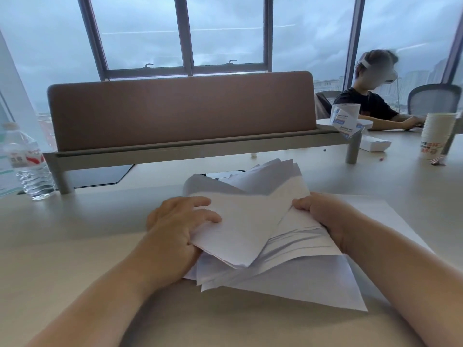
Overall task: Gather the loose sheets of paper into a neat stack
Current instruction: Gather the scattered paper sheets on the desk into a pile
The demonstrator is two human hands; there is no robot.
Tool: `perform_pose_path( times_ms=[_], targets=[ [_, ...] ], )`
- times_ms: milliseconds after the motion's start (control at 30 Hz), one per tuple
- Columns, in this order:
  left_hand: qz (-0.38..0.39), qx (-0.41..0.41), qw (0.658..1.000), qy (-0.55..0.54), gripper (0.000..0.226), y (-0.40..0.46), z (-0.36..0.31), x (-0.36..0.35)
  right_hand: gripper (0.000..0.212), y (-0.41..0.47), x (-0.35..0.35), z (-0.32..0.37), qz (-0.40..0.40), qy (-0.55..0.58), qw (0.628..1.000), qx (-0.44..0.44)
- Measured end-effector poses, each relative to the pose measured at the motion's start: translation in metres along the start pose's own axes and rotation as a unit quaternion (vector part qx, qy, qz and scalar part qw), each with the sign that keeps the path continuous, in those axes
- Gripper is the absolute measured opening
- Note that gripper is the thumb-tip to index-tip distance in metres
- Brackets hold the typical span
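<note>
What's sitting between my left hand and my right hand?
In the head view, the messy bundle of paper sheets spans the gap; left hand and right hand grip its opposite sides.

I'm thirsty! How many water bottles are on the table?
1. The water bottle stands at the far left of the table, beside the divider's leg. Another could be hidden behind the divider.

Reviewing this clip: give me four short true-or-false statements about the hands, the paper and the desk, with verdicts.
1. Both hands grip the paper sheets. True: left hand, right hand.
2. The sheets already form a squared stack. False: they fan out at different angles.
3. A water bottle stands at the desk's left. True.
4. The stacked paper cups stand beside the bottle. False: they are at the far right.
</note>
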State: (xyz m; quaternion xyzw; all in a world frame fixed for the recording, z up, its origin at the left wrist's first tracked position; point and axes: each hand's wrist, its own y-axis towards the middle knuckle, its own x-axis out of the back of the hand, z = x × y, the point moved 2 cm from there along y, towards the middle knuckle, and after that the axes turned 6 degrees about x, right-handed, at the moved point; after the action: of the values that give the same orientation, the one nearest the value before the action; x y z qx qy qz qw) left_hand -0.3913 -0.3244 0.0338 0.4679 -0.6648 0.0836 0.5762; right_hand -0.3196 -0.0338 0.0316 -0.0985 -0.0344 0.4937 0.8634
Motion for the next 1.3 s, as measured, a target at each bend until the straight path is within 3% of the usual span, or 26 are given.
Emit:
perform_pose_path(
  times_ms=[67, 167, 300, 367, 467, 533, 600, 667, 733, 867, 1033, 1133, 1233, 1300],
  targets=[
    [-0.046, 0.039, 0.997, 0.051, 0.041, 0.004, 0.010, 0.003, 0.022, -0.001, 0.000, 0.001, -0.001, -0.009, 1.000, 0.005],
    [-0.122, 0.057, 0.991, 0.018, 0.034, 0.004, 0.020, 0.012, 0.022, 0.003, 0.002, 0.001, -0.007, -0.017, 1.000, 0.007],
    [-0.221, -0.019, 0.975, -0.028, 0.030, 0.003, 0.021, 0.020, 0.023, 0.009, 0.003, -0.001, -0.026, -0.022, 0.999, 0.012],
    [-0.241, -0.034, 0.969, -0.050, 0.043, 0.001, 0.023, 0.023, 0.025, 0.012, 0.004, -0.002, -0.034, -0.028, 0.999, 0.017],
    [-0.205, -0.063, 0.974, -0.079, 0.043, -0.002, 0.022, 0.023, 0.026, 0.014, 0.003, -0.002, -0.036, -0.037, 0.998, 0.023],
    [-0.176, -0.045, 0.976, -0.123, 0.032, 0.000, 0.023, 0.019, 0.023, 0.013, 0.003, -0.001, -0.035, -0.037, 0.998, 0.024],
    [-0.163, -0.009, 0.982, -0.091, 0.025, 0.003, 0.025, 0.015, 0.021, 0.012, 0.004, -0.001, -0.031, -0.033, 0.999, 0.021],
    [-0.136, 0.011, 0.991, -0.013, 0.035, 0.006, 0.030, 0.009, 0.021, 0.010, 0.004, -0.001, -0.030, -0.030, 0.999, 0.020],
    [-0.074, 0.039, 0.996, -0.003, 0.045, 0.007, 0.032, 0.004, 0.022, 0.008, 0.003, 0.000, -0.023, -0.027, 0.999, 0.020],
    [0.036, 0.080, 0.996, 0.022, 0.043, 0.011, 0.037, -0.005, 0.021, 0.002, -0.001, 0.001, -0.004, -0.028, 0.999, 0.017],
    [0.016, 0.098, 0.995, 0.008, 0.053, 0.008, 0.036, -0.004, 0.015, -0.011, -0.005, 0.003, 0.051, -0.018, 0.998, 0.018],
    [0.045, 0.129, 0.990, -0.029, 0.046, 0.009, 0.026, -0.011, 0.016, -0.015, -0.006, 0.003, 0.075, -0.039, 0.996, 0.017],
    [0.095, 0.123, 0.986, -0.061, 0.052, 0.007, 0.024, -0.016, 0.016, -0.014, -0.007, 0.001, 0.081, -0.085, 0.993, 0.020],
    [0.085, 0.129, 0.986, -0.056, 0.052, 0.008, 0.025, -0.014, 0.018, -0.012, -0.006, 0.000, 0.069, -0.117, 0.990, 0.031]
  ],
)
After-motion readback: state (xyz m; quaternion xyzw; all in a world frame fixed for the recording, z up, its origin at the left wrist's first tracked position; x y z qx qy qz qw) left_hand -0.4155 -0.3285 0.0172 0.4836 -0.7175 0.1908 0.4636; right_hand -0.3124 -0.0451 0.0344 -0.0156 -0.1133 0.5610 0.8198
